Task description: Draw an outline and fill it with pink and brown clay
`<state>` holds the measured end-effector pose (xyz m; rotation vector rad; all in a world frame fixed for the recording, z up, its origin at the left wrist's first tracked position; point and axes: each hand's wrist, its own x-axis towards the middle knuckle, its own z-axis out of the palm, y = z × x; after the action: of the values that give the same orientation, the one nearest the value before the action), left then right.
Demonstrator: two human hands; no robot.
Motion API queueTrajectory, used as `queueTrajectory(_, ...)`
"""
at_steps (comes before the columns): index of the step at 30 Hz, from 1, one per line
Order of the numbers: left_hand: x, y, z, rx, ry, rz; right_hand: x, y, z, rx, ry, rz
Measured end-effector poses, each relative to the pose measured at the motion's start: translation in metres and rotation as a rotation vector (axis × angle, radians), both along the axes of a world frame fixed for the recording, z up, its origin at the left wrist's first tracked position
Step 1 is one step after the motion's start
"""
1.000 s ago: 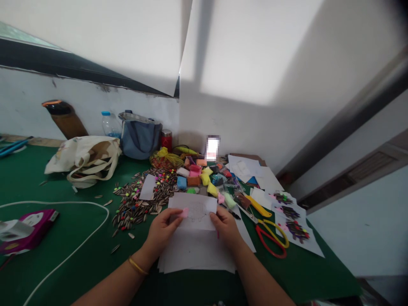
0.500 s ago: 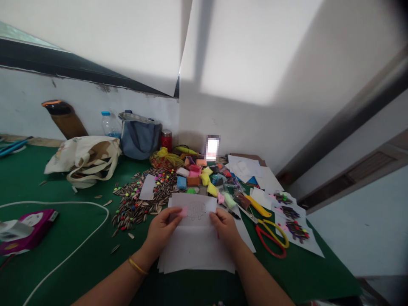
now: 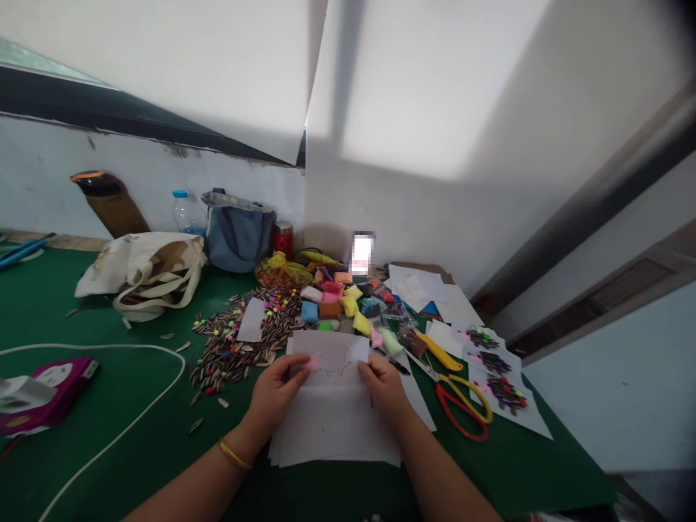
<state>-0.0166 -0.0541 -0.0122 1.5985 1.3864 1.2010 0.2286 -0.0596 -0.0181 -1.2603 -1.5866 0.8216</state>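
A small white paper [image 3: 337, 360] with a faint printed drawing is held up between both hands over a stack of white sheets [image 3: 337, 428] on the green table. My left hand [image 3: 277, 395] pinches its left edge together with a small pink clay piece [image 3: 314, 362]. Fingers of my right hand [image 3: 385, 388] are closed on the right edge, and a thin red stick shows under that hand. A gold bangle sits on my left wrist.
A spread of sunflower seeds with coloured beads [image 3: 239, 341] lies left of the paper. Coloured clay blocks [image 3: 340, 301] lie behind it. Scissors with yellow and red handles [image 3: 462, 399] and decorated sheets [image 3: 497, 377] are to the right. Bags [image 3: 146, 272], a bottle, a white cable [image 3: 130, 417] stand left.
The held paper has flattened slightly, so its printed drawing shows more clearly. Both hands stay in place.
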Motion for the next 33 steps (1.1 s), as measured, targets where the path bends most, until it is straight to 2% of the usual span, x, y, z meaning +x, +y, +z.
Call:
queueTrajectory(8, 0.0007, -0.0002, 0.0036, 0.0, -0.014, -0.002, -0.0008, -0.0011, 0.0011, -0.022, 0.025, 0.005)
queueTrajectory(33, 0.0009, 0.0011, -0.0009, -0.015, -0.012, 0.003, -0.0015, -0.0004, 0.0022, -0.046, 0.048, 0.01)
